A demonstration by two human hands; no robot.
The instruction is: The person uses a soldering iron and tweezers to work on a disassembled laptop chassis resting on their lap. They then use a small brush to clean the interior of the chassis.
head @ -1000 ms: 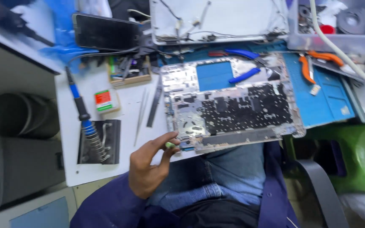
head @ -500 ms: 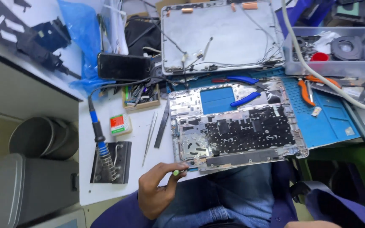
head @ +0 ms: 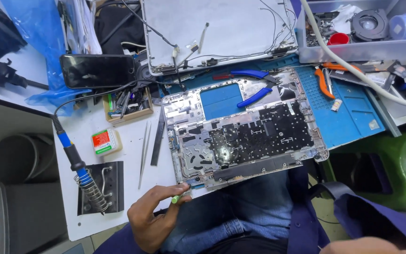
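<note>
left hand (head: 149, 221) lower now, pinching slim green screwdriver (head: 176, 199) beside metal laptop chassis (head: 240, 134).

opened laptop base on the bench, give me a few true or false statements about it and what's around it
1. The left hand pinches a small green-tipped tool at the near corner of the opened silver laptop base. True.
2. Blue-handled pliers lie on the base. True.
3. The blue-handled soldering iron is in the hand. False: it sits in its coil stand.
4. The black phone lies on the base. False: it lies on the bench, apart from it.
</note>
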